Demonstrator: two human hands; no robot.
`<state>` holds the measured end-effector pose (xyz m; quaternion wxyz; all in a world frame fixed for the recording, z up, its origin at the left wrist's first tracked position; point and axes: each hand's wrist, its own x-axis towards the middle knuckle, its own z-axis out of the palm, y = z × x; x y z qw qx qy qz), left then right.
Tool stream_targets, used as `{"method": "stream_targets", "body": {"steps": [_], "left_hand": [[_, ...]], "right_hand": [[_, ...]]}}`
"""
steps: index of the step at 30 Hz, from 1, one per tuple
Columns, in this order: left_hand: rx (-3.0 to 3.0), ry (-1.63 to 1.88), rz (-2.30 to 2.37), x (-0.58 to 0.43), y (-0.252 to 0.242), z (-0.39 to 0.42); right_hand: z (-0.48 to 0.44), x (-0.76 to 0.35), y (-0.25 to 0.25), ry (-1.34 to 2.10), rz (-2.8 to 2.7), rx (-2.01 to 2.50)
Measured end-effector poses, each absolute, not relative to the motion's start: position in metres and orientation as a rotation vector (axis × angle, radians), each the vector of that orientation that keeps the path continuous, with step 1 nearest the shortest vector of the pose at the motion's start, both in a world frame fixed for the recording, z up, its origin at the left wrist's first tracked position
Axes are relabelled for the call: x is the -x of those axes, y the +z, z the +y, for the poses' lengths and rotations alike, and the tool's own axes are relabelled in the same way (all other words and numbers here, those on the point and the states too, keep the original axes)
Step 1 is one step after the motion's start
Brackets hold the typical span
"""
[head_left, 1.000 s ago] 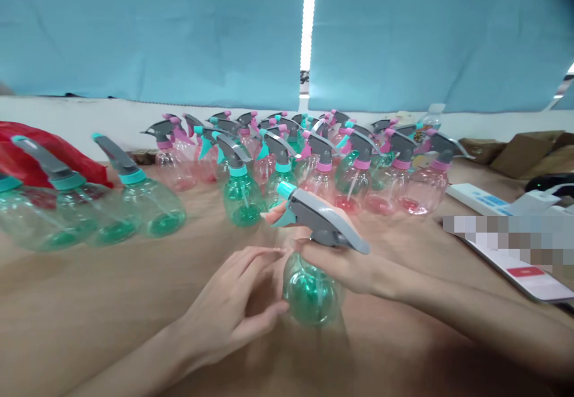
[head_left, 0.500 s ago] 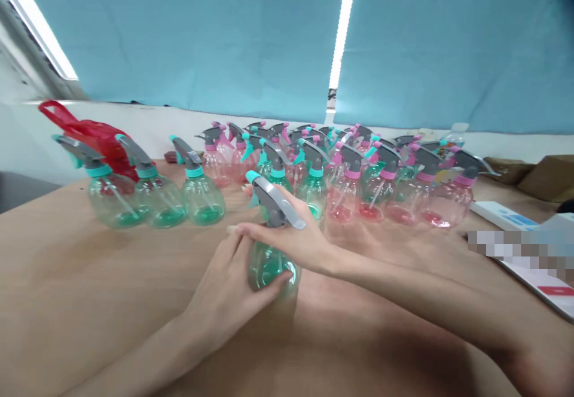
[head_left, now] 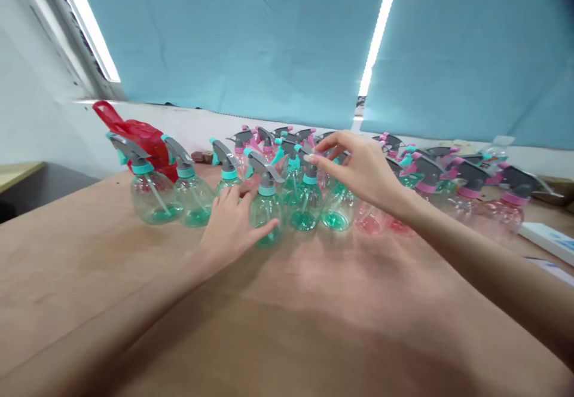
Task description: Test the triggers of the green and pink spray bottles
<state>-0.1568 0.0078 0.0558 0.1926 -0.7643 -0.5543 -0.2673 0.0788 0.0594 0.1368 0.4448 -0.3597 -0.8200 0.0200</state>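
My left hand (head_left: 231, 226) wraps the round body of a green spray bottle (head_left: 265, 205) with a grey trigger head, standing upright on the wooden table (head_left: 287, 313) in a row of green bottles. My right hand (head_left: 359, 167) hovers over the row just right of it, fingers apart and curved, fingertips near the grey trigger head of another green bottle (head_left: 307, 202). Nothing is held in that hand.
Several green spray bottles (head_left: 152, 191) stand at the left and several pink ones (head_left: 466, 197) at the right and back. A red plastic bag (head_left: 134, 137) lies behind the left bottles. White boxes (head_left: 549, 238) sit at the right edge. Blue blinds hang behind.
The green bottle moved away from me into the row of green bottles. My right hand let go of its trigger head and rose to the right. The view turned left.
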Motion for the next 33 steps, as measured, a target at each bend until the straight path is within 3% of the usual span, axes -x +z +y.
{"method": "stream_targets", "body": {"steps": [4,10,24,33], "left_hand": [[2.121,-0.655,-1.548,0.154,0.061,0.022],[2.081,-0.597,-1.563,0.150,0.065,0.035],[2.071,-0.566,-1.553,0.150,0.065,0.046],[2.163,-0.755,-1.498,0.137,0.048,0.003]], "right_hand": [[0.076,-0.073,0.136,-0.214,-2.050,1.130],[0.086,-0.057,0.129,-0.178,-2.126,1.371],[0.106,-0.057,0.117,0.054,-2.202,1.293],[0.068,-0.078,0.120,0.141,-2.266,1.174]]}}
